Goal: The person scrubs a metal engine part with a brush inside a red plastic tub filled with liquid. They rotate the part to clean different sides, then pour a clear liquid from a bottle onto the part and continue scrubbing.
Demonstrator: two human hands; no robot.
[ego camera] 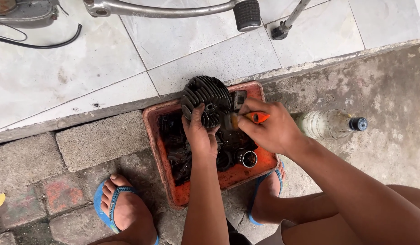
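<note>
Holding the black finned cylinder head (206,100) from below, my left hand (200,136) is closed on its lower rim and keeps it tilted above the orange tray (161,154) of dark parts. Just right of it, my right hand (270,127) is closed on an orange-handled brush (246,119), handle lying left to right, bristle end touching the head's right edge (the nearer working hand). A glass bottle (330,123) lies further right.
</note>
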